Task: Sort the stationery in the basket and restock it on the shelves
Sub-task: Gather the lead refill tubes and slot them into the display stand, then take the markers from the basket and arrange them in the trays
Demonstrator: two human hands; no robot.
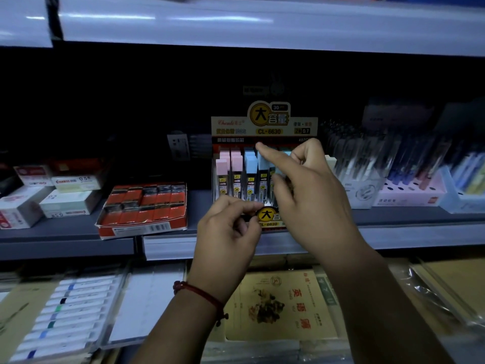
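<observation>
Left side: we see white boxes (65,203) beside an orange carton (144,208);
Right side: we see pens (404,164) standing in a pink holder (412,197);
Below: we find a yellow exercise book (283,306) and white tubes (65,311)

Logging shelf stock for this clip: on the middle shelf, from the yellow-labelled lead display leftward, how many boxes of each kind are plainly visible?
white boxes: 4
red open carton: 1
lead display box: 1
total: 6
Darker items further back are too dim to count.
</observation>
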